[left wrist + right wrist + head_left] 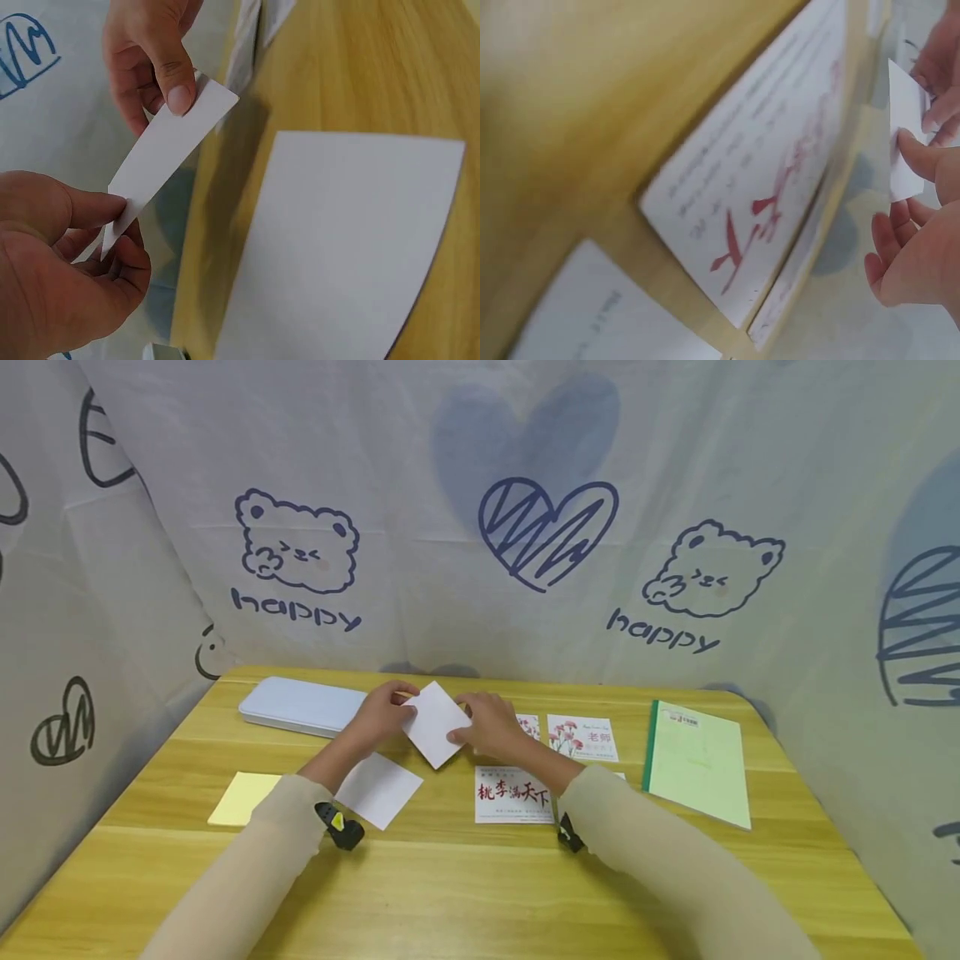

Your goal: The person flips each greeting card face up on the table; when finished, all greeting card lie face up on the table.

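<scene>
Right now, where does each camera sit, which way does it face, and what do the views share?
Head: above the table, facing forward and down; both sleeves, left hand, right hand.
Left wrist: behind the left hand, facing the white card.
Right wrist: low, beside the red-lettered card; fingers show.
All share the white card.

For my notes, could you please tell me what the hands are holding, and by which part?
A white card, lifted off the table: the left hand pinches one edge, the right hand pinches the opposite edge.
</scene>
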`<state>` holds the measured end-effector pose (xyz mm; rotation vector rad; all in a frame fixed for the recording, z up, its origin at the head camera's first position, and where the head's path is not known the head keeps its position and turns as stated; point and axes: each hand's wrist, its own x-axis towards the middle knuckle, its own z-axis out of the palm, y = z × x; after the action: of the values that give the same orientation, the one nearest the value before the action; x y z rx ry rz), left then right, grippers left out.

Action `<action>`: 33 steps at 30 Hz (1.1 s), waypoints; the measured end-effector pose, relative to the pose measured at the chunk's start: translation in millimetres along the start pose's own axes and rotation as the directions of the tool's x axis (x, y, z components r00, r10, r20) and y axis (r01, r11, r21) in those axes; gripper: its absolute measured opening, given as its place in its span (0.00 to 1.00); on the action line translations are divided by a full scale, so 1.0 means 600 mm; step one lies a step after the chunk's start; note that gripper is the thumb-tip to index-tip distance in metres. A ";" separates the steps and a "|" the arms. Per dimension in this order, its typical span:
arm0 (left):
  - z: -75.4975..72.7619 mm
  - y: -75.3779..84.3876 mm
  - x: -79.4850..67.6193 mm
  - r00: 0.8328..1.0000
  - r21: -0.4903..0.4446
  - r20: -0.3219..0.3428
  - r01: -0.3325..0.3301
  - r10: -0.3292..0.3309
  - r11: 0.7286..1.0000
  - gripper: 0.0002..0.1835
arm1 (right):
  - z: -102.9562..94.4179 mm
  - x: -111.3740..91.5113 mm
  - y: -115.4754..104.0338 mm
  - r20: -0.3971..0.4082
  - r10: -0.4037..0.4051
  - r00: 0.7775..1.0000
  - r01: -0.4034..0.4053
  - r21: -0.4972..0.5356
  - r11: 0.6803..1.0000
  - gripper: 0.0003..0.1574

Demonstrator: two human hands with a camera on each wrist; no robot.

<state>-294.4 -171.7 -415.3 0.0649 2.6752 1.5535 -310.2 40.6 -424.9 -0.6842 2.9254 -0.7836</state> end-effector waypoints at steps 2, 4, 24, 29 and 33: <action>-0.004 0.008 -0.010 1.000 -0.034 0.006 -0.005 0.005 0.999 0.18 | -0.009 -0.010 0.000 -0.019 -0.012 1.000 0.014 0.092 0.996 0.41; -0.007 0.015 -0.021 1.000 -0.061 0.016 -0.012 0.013 0.998 0.19 | -0.017 -0.024 -0.001 -0.031 -0.023 0.999 0.029 0.205 0.978 0.40; 0.023 0.076 -0.116 0.977 -0.233 0.166 -0.092 0.133 0.968 0.19 | -0.105 -0.217 0.010 -0.052 -0.132 0.990 0.141 0.441 0.886 0.19; 0.023 0.070 -0.121 0.980 -0.240 0.164 -0.070 0.111 0.968 0.19 | -0.109 -0.227 0.014 -0.023 -0.201 0.979 0.190 0.436 0.879 0.18; 0.027 0.069 -0.120 0.979 -0.249 0.175 -0.054 0.100 0.967 0.20 | -0.112 -0.228 0.017 -0.016 -0.225 0.974 0.210 0.424 0.881 0.18</action>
<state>-220.9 -141.3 -385.7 0.2937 2.3490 1.7881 -200.7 138.0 -381.6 -0.9714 2.5343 -1.3595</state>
